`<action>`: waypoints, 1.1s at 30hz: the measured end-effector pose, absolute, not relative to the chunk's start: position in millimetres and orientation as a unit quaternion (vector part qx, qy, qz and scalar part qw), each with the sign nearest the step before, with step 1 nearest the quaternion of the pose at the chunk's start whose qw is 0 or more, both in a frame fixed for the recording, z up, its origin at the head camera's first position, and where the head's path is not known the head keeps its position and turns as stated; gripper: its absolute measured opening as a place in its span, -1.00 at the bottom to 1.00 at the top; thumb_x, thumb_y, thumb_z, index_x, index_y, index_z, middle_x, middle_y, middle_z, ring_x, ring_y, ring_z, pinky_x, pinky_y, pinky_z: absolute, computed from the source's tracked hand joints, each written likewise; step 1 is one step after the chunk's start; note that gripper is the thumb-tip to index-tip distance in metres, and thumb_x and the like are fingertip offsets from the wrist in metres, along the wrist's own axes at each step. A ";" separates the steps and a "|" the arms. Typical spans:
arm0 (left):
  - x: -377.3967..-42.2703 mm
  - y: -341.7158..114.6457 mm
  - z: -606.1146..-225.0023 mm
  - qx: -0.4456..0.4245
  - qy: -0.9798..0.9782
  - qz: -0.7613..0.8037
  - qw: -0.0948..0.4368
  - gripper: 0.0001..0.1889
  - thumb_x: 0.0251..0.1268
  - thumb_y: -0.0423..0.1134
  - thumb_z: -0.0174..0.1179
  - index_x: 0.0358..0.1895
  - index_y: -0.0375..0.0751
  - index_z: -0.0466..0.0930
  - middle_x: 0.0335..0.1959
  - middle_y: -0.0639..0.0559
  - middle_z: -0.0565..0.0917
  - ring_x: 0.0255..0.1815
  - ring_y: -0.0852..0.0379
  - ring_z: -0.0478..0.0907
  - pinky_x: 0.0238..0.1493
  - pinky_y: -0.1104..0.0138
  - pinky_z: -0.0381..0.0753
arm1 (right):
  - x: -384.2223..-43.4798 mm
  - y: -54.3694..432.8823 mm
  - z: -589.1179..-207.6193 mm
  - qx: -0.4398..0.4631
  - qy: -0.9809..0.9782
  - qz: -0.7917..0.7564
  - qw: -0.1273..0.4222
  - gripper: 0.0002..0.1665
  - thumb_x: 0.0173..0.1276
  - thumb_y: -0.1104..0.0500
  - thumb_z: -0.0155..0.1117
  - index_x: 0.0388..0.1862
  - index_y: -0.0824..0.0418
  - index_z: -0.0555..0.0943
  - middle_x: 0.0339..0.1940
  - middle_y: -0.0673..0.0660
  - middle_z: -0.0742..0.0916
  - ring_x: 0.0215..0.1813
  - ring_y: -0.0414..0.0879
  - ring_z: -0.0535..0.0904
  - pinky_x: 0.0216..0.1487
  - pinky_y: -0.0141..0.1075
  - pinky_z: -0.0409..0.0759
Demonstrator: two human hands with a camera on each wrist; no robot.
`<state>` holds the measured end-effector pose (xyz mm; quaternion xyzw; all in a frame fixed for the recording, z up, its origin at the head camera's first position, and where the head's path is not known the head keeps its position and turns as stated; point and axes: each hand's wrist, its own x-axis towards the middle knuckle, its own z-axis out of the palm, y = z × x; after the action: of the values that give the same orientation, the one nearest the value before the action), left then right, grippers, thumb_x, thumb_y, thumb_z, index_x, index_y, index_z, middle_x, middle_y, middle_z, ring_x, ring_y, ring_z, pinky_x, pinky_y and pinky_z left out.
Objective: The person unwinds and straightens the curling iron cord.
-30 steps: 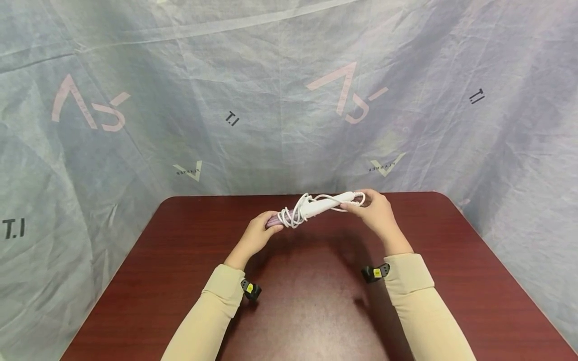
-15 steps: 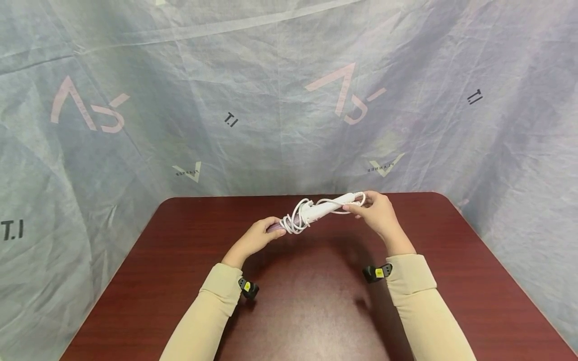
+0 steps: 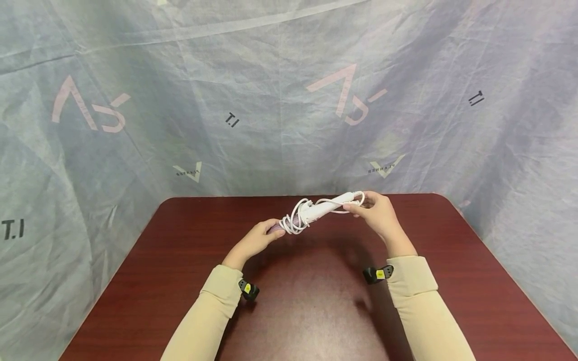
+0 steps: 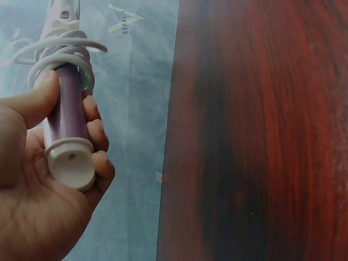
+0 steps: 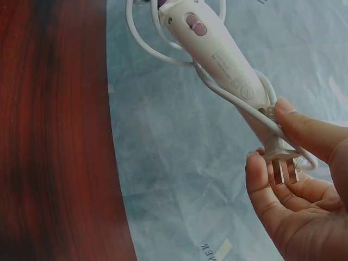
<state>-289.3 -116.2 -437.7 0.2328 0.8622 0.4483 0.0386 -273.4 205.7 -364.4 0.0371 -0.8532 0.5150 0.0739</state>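
Note:
A white and purple curling iron point(image 3: 316, 211) is held in the air above the far middle of the dark red table point(image 3: 135, 301), its white cord point(image 3: 295, 216) wound round it. My left hand point(image 3: 257, 235) grips the purple barrel end point(image 4: 68, 117), thumb and fingers curled round it near the white tip cap point(image 4: 70, 168). My right hand point(image 3: 377, 210) pinches the white handle end point(image 5: 217, 60) together with the cord's plug point(image 5: 280, 157), whose two metal prongs show between thumb and fingers.
A wrinkled grey cloth backdrop point(image 3: 289, 100) with printed logos hangs right behind the table's far edge point(image 3: 298, 196). The table's rounded corners point(image 3: 444, 198) lie to either side. Beige sleeves cover both forearms point(image 3: 413, 306).
The curling iron has tilted a little, its left end sinking and its right end rising slightly. Both hands keep their hold.

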 end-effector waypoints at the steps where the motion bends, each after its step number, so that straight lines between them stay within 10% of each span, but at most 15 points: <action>1: -288.9 -115.9 -437.5 0.230 0.864 0.447 0.032 -0.76 0.37 -0.23 0.17 -0.01 -0.30 0.55 -0.30 -0.01 0.58 -0.27 0.16 0.45 -0.16 0.33 0.45 | -273.3 205.7 -364.3 0.035 -0.847 0.525 0.071 -0.45 0.16 -0.03 0.47 0.00 0.30 0.60 -0.31 0.00 0.76 -0.28 -0.11 0.71 -0.20 -0.38 0.58; 10: -284.3 -114.3 -438.3 0.196 0.868 0.457 -0.013 -0.69 0.35 -0.24 0.19 0.08 -0.31 0.54 -0.16 -0.09 0.65 -0.15 0.10 0.52 -0.03 0.21 0.52 | -268.9 200.3 -361.1 -0.031 -0.692 0.721 -0.003 -0.50 0.28 0.19 0.37 0.06 0.50 0.47 -0.41 -0.10 0.73 -0.38 -0.26 0.71 -0.13 -0.38 0.65; 19: -283.7 -113.6 -440.8 0.187 0.868 0.459 -0.027 -0.68 0.34 -0.23 0.21 0.09 -0.28 0.55 -0.10 -0.11 0.65 -0.10 0.05 0.53 0.01 0.17 0.52 | -261.7 194.4 -362.0 -0.083 -0.618 0.782 -0.001 -0.87 0.22 0.24 0.42 -0.34 0.25 0.62 -0.47 0.04 0.77 -0.37 -0.12 0.75 -0.11 -0.24 0.66; 33: -283.4 -113.8 -443.6 0.202 0.868 0.453 -0.020 -0.69 0.35 -0.23 0.19 0.08 -0.31 0.55 -0.14 -0.10 0.66 -0.15 0.08 0.52 -0.02 0.19 0.52 | -257.9 195.4 -363.3 -0.047 -0.582 0.812 -0.002 -0.86 0.26 0.37 0.33 -0.45 0.17 0.70 -0.43 0.01 0.76 -0.33 -0.12 0.74 -0.09 -0.26 0.66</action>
<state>-283.4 -113.8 -443.6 0.2016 0.8683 0.4527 -0.0197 -257.9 195.4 -363.3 -0.0473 -0.5821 0.8118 -0.0021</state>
